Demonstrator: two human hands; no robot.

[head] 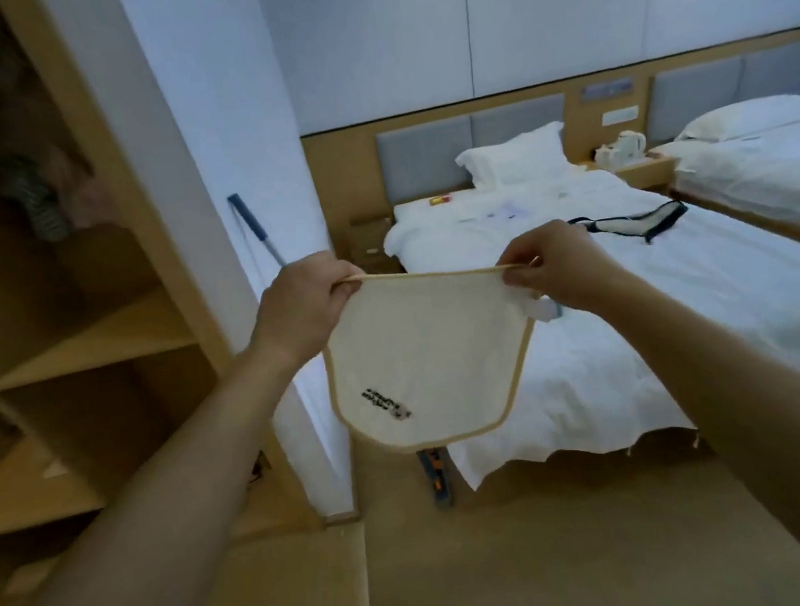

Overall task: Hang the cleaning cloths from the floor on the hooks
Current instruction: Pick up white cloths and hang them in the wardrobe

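Left hand, right hand fingers pinch cream cloth top corners; embroidery illegible.

Blurred clothes in wardrobe, unreadable print on cloth, mop mostly hidden behind wall.

Cloth held up between left hand and right hand; bed behind, shelving left.

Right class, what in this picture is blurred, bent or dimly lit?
Head view: wardrobe shelves at left are dim and blurred; the bed edges bow from wide-angle distortion; the cloth pinched by both hands is fairly sharp, its small print unreadable.
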